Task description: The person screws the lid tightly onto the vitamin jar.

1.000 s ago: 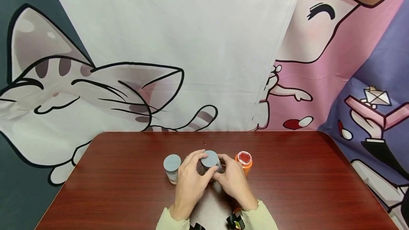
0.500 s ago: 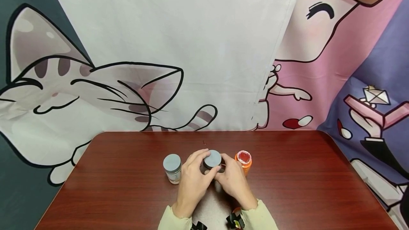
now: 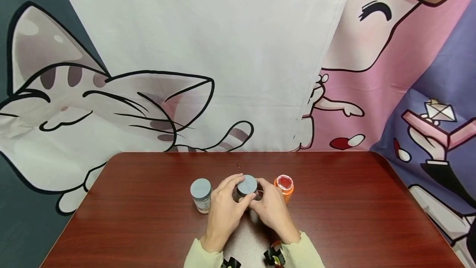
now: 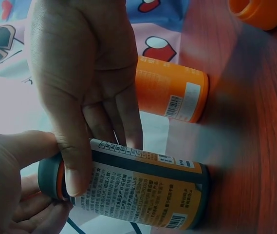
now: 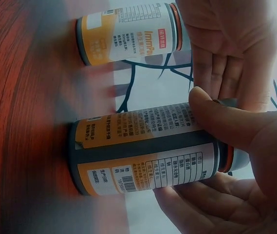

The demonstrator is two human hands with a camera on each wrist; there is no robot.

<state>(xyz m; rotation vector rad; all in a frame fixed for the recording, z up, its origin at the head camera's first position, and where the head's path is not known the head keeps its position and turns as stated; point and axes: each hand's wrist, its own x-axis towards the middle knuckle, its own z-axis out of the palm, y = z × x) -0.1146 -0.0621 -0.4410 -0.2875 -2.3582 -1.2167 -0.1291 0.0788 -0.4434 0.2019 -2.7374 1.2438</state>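
Note:
In the head view, a bottle with a grey-blue cap (image 3: 247, 185) stands between both hands at the middle of the table. My left hand (image 3: 227, 210) grips the cap, thumb in front and fingers behind. My right hand (image 3: 270, 208) holds the bottle just below; in the right wrist view its thumb and fingers lie around the upper part of the labelled bottle (image 5: 143, 151). An orange band shows under the cap. Left of the hands stands a matching capped bottle (image 3: 201, 195). On the right is an orange bottle (image 3: 285, 187), uncapped, with a whitish ragged rim around a red top.
The reddish-brown wooden table (image 3: 148, 218) carries the bottles. An orange hollow piece (image 4: 265, 12), cut off by the frame, lies on the table in the left wrist view. Behind the table hangs a cartoon-printed cloth (image 3: 223, 53). Black wrist devices (image 3: 274, 256) sit by the sleeves.
The cap and my left hand have shifted slightly to the right since one second ago. My right hand has stayed nearly in place. The other bottles stand where they were.

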